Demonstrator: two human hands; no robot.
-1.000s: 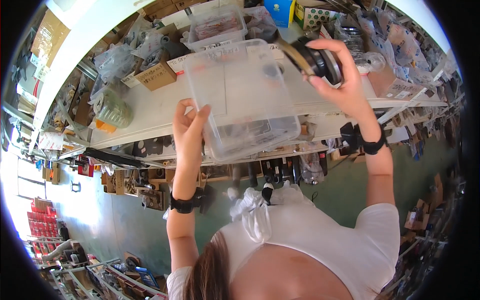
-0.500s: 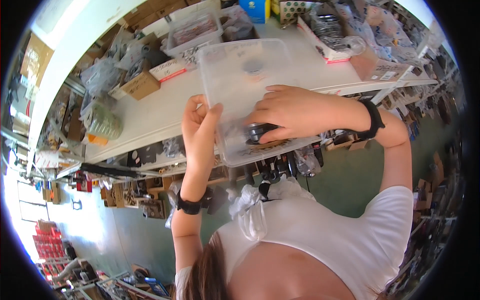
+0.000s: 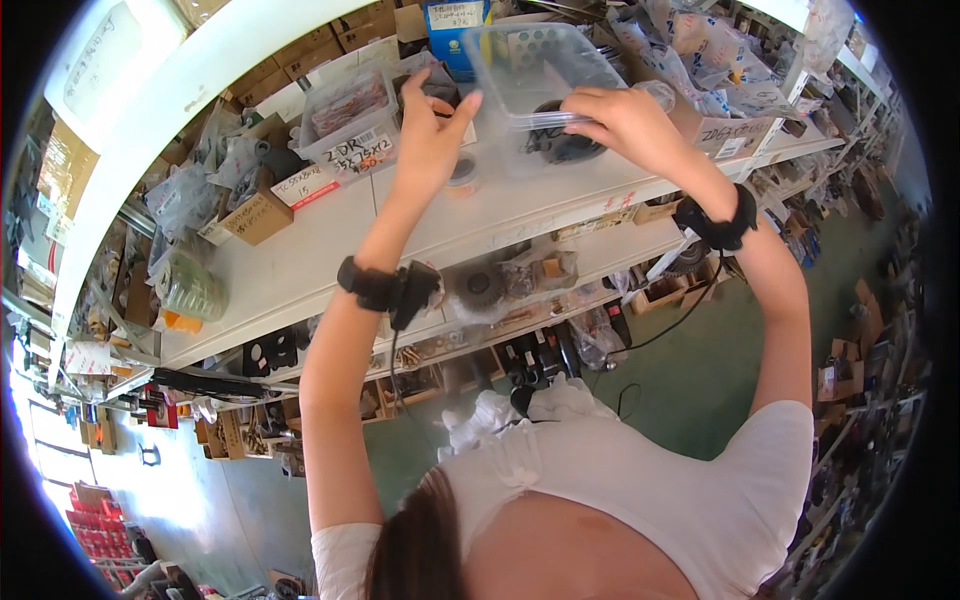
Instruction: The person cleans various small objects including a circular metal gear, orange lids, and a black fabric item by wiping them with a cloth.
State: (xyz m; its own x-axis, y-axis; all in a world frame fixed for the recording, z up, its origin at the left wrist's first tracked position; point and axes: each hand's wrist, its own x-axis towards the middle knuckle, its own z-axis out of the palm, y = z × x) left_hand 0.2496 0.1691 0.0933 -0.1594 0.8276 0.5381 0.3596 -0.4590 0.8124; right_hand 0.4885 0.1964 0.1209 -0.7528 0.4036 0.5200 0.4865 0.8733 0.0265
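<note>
A clear plastic box (image 3: 530, 78) sits tilted at the back of the white shelf, with black ring-shaped parts (image 3: 565, 140) showing through its near side. My right hand (image 3: 628, 125) grips the box's near right rim, fingers over the edge. Just left of the box, my left hand (image 3: 432, 135) is raised with thumb and forefinger apart and nothing visible between them. A small round roll (image 3: 462, 178) lies on the shelf below the gap between my hands. Beyond my left hand stands another clear tub (image 3: 350, 115) of reddish-brown parts.
The white shelf (image 3: 290, 270) runs across in front of me. Small cardboard boxes (image 3: 258, 210) and a wrapped greenish roll (image 3: 190, 285) stand at its left. A blue box (image 3: 455, 35) is behind, bagged parts (image 3: 700, 60) at the right. Lower shelves hold metal parts (image 3: 480, 285).
The clear box has moved away from me to the back of the shelf. My left hand has let go of its side; my right hand has gone from the black ring inside to the rim.
</note>
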